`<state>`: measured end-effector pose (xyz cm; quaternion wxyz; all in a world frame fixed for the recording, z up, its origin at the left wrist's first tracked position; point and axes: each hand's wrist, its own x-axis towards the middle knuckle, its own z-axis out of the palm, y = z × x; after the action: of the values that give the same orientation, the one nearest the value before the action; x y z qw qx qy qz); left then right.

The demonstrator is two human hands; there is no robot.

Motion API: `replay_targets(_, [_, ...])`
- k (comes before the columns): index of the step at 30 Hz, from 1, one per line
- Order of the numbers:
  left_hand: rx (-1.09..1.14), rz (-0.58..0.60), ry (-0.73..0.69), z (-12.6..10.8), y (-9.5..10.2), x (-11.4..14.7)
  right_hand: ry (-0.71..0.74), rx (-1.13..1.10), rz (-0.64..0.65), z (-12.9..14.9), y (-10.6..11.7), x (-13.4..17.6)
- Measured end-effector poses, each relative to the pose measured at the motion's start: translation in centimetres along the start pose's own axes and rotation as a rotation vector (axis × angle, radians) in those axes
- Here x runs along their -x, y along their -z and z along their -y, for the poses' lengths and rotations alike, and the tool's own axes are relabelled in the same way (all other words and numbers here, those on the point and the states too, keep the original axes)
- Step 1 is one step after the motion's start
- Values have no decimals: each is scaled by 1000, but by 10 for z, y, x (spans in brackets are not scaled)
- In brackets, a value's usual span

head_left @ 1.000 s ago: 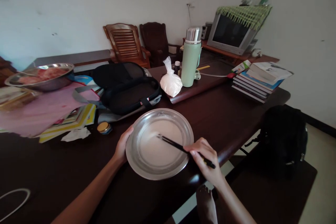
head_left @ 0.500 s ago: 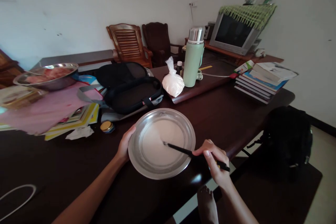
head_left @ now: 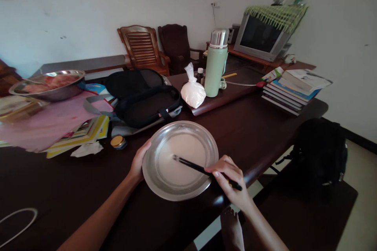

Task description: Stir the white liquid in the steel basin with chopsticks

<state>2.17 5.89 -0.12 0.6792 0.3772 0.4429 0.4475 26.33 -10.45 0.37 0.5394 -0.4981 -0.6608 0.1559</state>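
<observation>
A wide metal bowl point(head_left: 180, 193) stands on the dark table near its front edge, holding a milky, pale liquid point(head_left: 188, 145). My left hand point(head_left: 140, 161) grips the bowl's left rim, its fingers mostly out of sight behind the metal. In my right hand point(head_left: 228, 176) is a pair of black chopsticks point(head_left: 193, 165), with the fingers closed round them. Their pale tips dip into the liquid left of the bowl's middle. Behind the bowl sits a knotted plastic bag of white powder point(head_left: 193, 93), beside a tall green thermos point(head_left: 216, 68).
At the left, a metal basin point(head_left: 55, 93) of raw-looking meat stands beyond a pink sheet point(head_left: 59, 119). An open black bag point(head_left: 144, 102) and a small gold-lidded jar point(head_left: 118, 142) lie nearer. Stacked books point(head_left: 282, 100) stand right; a black backpack point(head_left: 318, 153) rests below the table's right edge.
My right hand has moved left with the chopsticks, and their tips have shifted left and slightly up in the liquid. My left hand stays on the rim. The whole view has shifted slightly.
</observation>
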Motion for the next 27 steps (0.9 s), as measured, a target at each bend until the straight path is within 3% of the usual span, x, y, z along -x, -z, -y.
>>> replay_targets(6, [-19,-21,-4,0,0,0,-13,-28,-183,-3,2,4])
replay_targets(11, [-31,-10,-13,0,0,0,52,-16,-30,-2,-1,1])
replay_targets(17, [-21,-36,-16,2,0,0,12,-14,-182,-6,0,4])
replay_targets(21, [-10,-2,-2,2,2,-2,50,-3,-20,-4,-3,2])
replay_targets(24, [-49,12,-144,-2,5,-6,7,55,-68,-4,-1,2])
replay_targets(27, [-112,-49,-478,-15,-1,2,-43,3,-195,-4,4,5])
